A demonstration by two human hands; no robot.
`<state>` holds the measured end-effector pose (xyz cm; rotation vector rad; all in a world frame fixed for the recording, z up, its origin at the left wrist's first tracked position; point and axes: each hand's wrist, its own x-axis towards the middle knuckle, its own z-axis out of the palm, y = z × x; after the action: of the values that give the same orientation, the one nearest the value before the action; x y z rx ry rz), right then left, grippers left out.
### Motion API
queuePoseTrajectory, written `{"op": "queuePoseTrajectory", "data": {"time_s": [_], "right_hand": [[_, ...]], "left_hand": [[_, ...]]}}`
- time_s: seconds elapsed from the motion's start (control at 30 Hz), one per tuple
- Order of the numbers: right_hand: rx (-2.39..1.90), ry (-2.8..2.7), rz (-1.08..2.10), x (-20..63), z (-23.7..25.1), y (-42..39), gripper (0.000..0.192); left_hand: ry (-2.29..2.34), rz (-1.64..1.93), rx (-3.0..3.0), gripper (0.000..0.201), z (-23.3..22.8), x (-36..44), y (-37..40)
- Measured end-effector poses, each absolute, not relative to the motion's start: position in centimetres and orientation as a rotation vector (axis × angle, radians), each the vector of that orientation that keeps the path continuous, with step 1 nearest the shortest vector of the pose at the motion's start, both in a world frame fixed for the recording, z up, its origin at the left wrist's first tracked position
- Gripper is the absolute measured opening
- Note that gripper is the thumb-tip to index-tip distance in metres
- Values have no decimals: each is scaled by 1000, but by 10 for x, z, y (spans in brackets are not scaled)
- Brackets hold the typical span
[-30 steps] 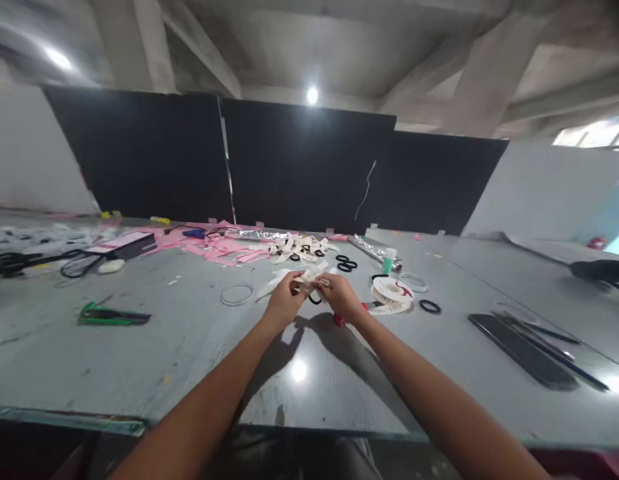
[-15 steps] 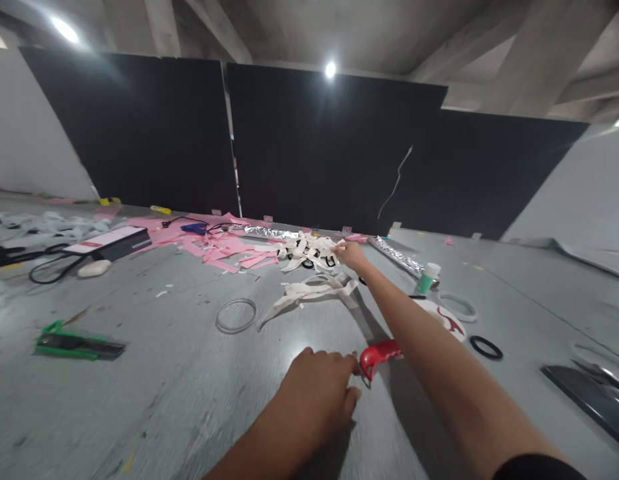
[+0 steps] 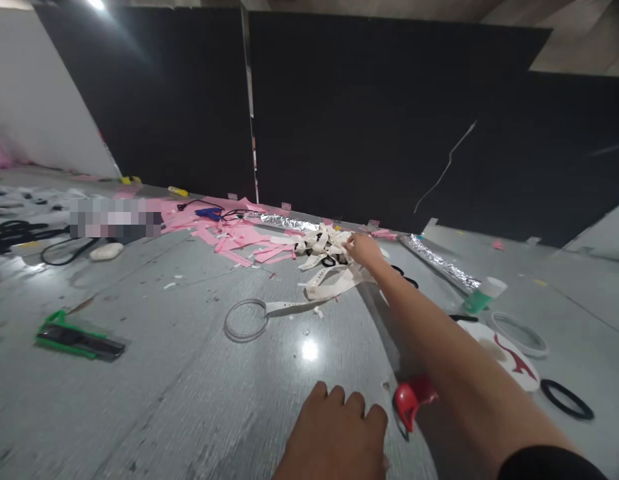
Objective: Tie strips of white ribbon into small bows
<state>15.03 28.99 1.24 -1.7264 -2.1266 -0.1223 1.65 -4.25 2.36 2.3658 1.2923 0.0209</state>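
Note:
My right hand (image 3: 364, 252) reaches far forward to a tangled heap of white printed strips (image 3: 324, 243) with black rings among it. Its fingers are pinched on one of the white strips at the heap's right side. Longer white strips (image 3: 334, 288) trail below it, one end touching a grey ring (image 3: 245, 320) on the floor. My left hand (image 3: 339, 430) is near the bottom, back up, with its fingers curled under and nothing seen in them. To its right lies a red-handled tool (image 3: 412, 400), partly behind my right forearm.
Pink scraps (image 3: 239, 237), a blue glue gun (image 3: 209, 213) and foil-wrapped lengths (image 3: 439, 263) lie along the black wall panels. A green box cutter (image 3: 79, 337) is at left. At right are a green bottle with a white cap (image 3: 484, 295), a white disc (image 3: 519, 360) and a black ring (image 3: 567, 400).
The view has tipped down and shifted left. My right hand stays at the white heap, and the long strips are pulled in a new lie. My left hand is now farther from the red-handled tool.

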Motion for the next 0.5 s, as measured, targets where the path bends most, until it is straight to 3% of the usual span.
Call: {"op": "queuePoseTrajectory", "data": {"time_s": [0.17, 0.33, 0.4, 0.5], "right_hand": [[-1593, -2055, -141, 159, 34, 276, 32], [-1244, -2556, 28, 151, 35, 237, 35], [-1158, -2761, -51, 149, 28, 214, 38], [-1216, -2827, -229, 150, 18, 177, 24]], "left_hand": [[1324, 75, 2366, 29, 28, 17, -46], [1383, 212, 2383, 27, 30, 14, -50], [1401, 304, 2399, 26, 27, 11, -50], [1430, 403, 2418, 27, 22, 6, -46]]}}
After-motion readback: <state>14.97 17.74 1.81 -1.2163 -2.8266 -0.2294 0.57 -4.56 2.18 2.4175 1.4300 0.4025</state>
